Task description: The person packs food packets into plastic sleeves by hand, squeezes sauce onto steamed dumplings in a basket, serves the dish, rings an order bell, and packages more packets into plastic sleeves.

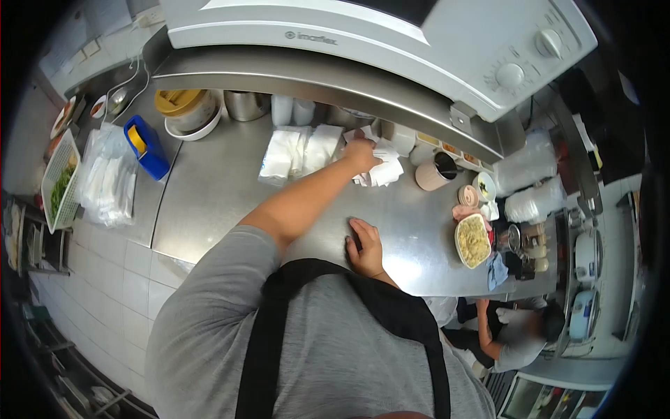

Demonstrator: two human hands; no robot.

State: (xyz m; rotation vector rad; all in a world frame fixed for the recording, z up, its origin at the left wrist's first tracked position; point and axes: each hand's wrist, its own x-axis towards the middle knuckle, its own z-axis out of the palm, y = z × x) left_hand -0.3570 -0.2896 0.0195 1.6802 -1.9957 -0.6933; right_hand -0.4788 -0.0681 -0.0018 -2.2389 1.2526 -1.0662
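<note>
My left hand (360, 155) reaches across the steel counter (216, 188) and grips some of the loose white papers (382, 167) near the back shelf. Its fingertips are partly hidden among the sheets. Just left of it lie clear plastic packs of white napkins (283, 153). Close to my body, my right hand (366, 246) rests on the counter with its fingers apart, holding nothing. To the right of the papers stands a pink cup (431, 174) with a dark inside.
A white oven (314, 38) sits on the shelf above. Food in a white tray (473, 241), small bowls and bottles are at the right. A blue tape dispenser (148, 150), plastic bags (108, 181) and a basket (61, 181) stand left. Another person (516, 339) is at lower right.
</note>
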